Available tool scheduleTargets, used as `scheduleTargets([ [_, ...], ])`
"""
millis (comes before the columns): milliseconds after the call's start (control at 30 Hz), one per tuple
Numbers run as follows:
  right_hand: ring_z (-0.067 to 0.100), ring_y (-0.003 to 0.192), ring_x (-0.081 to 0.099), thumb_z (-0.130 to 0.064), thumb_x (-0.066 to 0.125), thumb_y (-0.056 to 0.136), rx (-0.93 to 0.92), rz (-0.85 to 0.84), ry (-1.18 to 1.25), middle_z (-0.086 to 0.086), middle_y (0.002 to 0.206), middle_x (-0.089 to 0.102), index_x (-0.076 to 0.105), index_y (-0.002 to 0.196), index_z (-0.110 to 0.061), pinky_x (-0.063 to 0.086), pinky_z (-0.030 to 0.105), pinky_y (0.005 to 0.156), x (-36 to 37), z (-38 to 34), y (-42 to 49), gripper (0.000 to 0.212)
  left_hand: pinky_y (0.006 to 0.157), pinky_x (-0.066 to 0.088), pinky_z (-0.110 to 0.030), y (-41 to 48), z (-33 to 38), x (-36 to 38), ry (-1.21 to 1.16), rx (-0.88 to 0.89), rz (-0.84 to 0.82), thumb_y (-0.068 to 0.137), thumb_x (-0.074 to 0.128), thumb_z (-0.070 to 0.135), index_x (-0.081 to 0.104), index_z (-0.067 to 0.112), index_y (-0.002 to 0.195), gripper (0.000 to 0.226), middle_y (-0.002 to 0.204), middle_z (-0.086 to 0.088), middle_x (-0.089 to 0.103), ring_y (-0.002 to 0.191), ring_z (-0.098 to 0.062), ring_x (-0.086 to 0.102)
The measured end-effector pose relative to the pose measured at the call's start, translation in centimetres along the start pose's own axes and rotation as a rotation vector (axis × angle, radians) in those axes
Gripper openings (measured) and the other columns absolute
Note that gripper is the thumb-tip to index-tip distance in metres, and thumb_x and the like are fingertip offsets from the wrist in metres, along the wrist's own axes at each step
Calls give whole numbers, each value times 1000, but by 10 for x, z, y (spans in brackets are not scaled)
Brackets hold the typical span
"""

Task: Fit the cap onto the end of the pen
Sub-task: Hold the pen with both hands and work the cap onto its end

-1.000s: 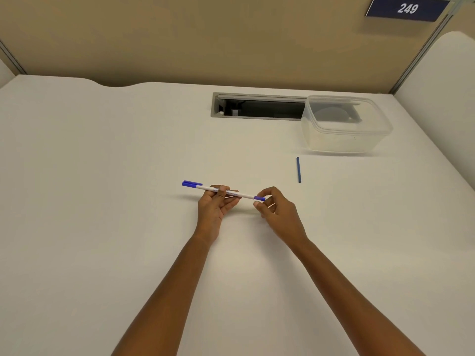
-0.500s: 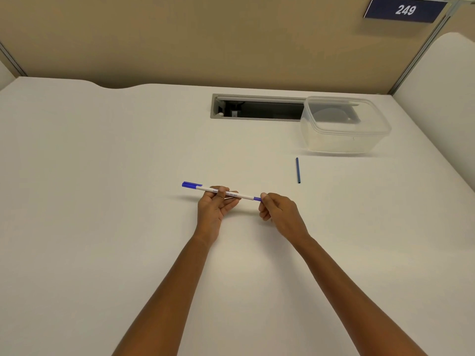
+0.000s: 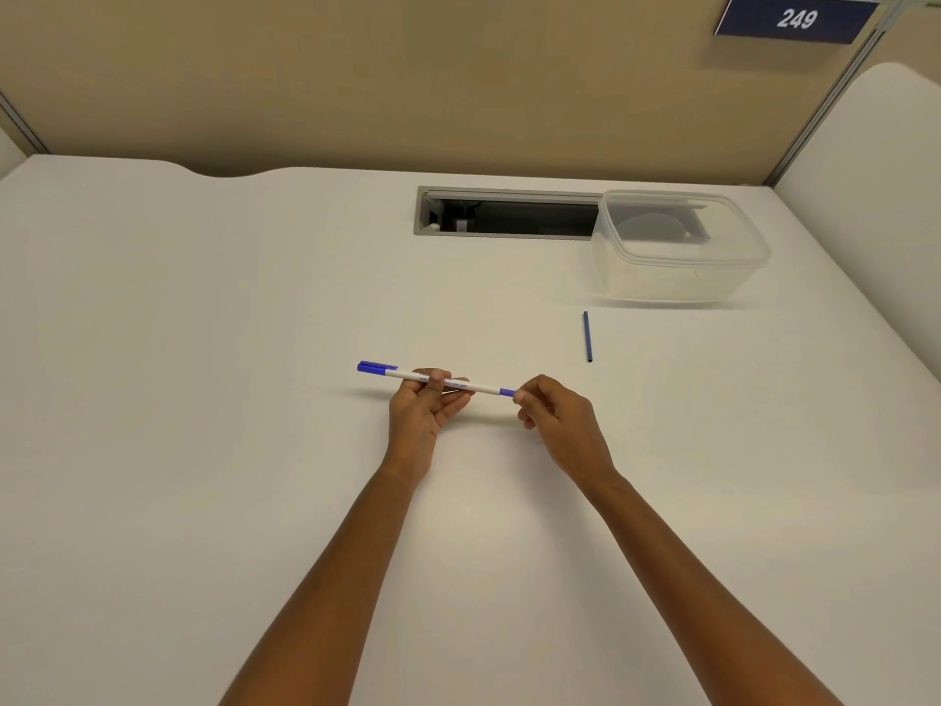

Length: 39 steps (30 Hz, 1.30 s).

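A white pen [image 3: 476, 386] with printed lettering is held level just above the white table. A blue cap [image 3: 376, 368] with a clip sits on its left end. My left hand [image 3: 425, 412] grips the barrel in the middle, thumb on top. The pen's right end is a short blue section [image 3: 506, 392]. My right hand [image 3: 557, 420] has its fingertips pinched together at the very tip of that blue end. Whether anything small is between those fingertips is hidden.
A thin dark blue stick [image 3: 587, 336] lies on the table [image 3: 203, 450] beyond my right hand. Behind it stands a clear plastic container [image 3: 680, 252] with its lid on, partly over a grey cable slot [image 3: 504, 214]. A tan partition runs along the back.
My right hand has slid slightly right along the pen, from covering the blue end to pinching just its tip. The left hand and pen have hardly moved.
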State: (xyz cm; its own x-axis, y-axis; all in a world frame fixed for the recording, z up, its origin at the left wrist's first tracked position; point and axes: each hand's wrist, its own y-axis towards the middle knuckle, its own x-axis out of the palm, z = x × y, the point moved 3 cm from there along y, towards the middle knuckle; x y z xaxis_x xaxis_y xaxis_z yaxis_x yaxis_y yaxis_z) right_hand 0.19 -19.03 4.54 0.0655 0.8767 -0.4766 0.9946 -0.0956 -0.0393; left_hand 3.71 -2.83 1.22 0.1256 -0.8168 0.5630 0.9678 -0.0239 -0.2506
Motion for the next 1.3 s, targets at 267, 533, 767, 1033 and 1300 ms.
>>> scheduleTargets([
  [267,10,60,57,-28,49,92,34,-22,49,-4,66,61,58,88,-21,39,6,54,-1,3,0,13,60,58,-21,0,0,1,-5,-6,15,93,44,7,54,8,78,18,62,1,72,67,-12,71],
  [533,6,60,56,-12,52,88,-2,14,51,-8,62,60,57,80,-20,39,6,56,-1,2,0,12,60,57,-20,0,0,1,4,-2,-4,93,43,7,53,9,77,19,62,1,73,67,-12,71],
  [767,16,62,54,-20,43,94,62,-23,17,-5,62,58,57,78,-13,42,26,65,0,1,1,23,60,58,-20,0,0,1,0,-3,-1,93,43,7,53,8,77,19,61,1,72,67,-13,71],
  [1033,14,63,58,-30,47,93,47,-20,-2,-4,65,60,55,90,-19,39,9,55,0,1,-1,14,60,58,-21,0,0,1,-6,-7,7,93,44,7,54,8,77,18,61,1,72,67,-13,71],
  [1300,16,66,56,-10,52,87,-14,24,-47,-9,65,59,58,85,-17,45,32,69,-2,-2,-1,9,62,58,-21,0,0,1,0,-2,0,93,44,7,53,9,77,19,62,1,73,67,-13,71],
])
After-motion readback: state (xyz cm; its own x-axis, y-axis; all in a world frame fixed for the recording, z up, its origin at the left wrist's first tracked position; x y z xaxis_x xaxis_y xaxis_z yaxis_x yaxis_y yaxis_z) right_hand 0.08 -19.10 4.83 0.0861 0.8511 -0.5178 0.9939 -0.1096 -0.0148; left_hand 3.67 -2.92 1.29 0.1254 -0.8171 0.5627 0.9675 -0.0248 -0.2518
